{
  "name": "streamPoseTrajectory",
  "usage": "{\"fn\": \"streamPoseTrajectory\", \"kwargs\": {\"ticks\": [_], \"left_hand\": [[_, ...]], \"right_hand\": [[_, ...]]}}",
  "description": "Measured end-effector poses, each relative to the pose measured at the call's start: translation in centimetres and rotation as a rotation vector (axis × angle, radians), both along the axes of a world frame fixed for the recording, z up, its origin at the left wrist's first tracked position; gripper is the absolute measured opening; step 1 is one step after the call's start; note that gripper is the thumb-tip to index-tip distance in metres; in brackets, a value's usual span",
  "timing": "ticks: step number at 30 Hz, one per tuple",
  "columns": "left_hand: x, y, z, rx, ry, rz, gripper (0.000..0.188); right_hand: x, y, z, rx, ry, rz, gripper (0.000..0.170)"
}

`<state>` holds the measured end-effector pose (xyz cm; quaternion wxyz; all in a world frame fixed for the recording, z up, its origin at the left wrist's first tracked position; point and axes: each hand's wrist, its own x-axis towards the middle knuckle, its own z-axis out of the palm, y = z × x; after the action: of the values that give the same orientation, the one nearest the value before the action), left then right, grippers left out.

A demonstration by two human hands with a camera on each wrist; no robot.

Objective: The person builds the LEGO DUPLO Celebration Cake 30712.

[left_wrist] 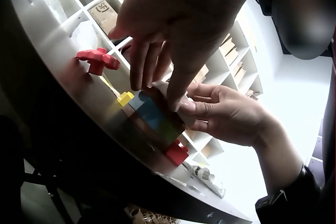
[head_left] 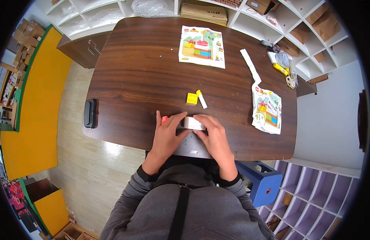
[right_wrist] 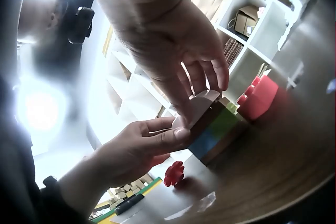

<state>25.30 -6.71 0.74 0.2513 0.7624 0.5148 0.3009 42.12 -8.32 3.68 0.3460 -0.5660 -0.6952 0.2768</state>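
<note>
A white curved piece [head_left: 194,123] sits between both hands, pinched at its left end by my left hand [head_left: 167,135] and at its right end by my right hand [head_left: 215,138]. Beneath the piece, in the right wrist view, stands a block stack with green [right_wrist: 224,123] and blue [right_wrist: 203,144] parts. Beside the stack lies a red brick [right_wrist: 258,98]. A red flower-shaped piece [left_wrist: 98,60] stands near my left hand. Beyond the hands are a yellow brick [head_left: 191,99] and a white stick with a yellow top [head_left: 202,100].
A printed white packet [head_left: 201,47] lies at the table's far side, and a torn packet [head_left: 267,111] at the right. A black case [head_left: 90,113] rests by the left edge. Shelves [head_left: 257,30] stand behind the table, a blue stool [head_left: 261,182] at the lower right.
</note>
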Motion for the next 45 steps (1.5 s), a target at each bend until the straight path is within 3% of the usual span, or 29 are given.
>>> {"fn": "streamPoseTrajectory", "kwargs": {"ticks": [13,15,27,35,45], "left_hand": [[0.0,1.1,0.4,-0.099,0.007,-0.063,0.042],[0.0,1.3,0.5,-0.104,0.014,-0.066,0.041],[0.0,1.5,0.4,-0.115,-0.012,-0.064,0.038],[0.3,1.1,0.4,0.024,0.019,0.001,0.039],[0.1,1.4,0.6,-0.018,0.110,-0.039,0.037]], "right_hand": [[0.9,1.7,1.2,-0.089,-0.075,0.025,0.035],[1.4,2.1,1.4,-0.061,-0.190,0.090,0.034],[2.1,2.7,1.0,-0.180,-0.097,0.122,0.037],[1.9,2.2,0.7,-0.126,-0.102,0.104,0.037],[1.8,1.2,-0.8,0.023,-0.145,0.073,0.044]]}}
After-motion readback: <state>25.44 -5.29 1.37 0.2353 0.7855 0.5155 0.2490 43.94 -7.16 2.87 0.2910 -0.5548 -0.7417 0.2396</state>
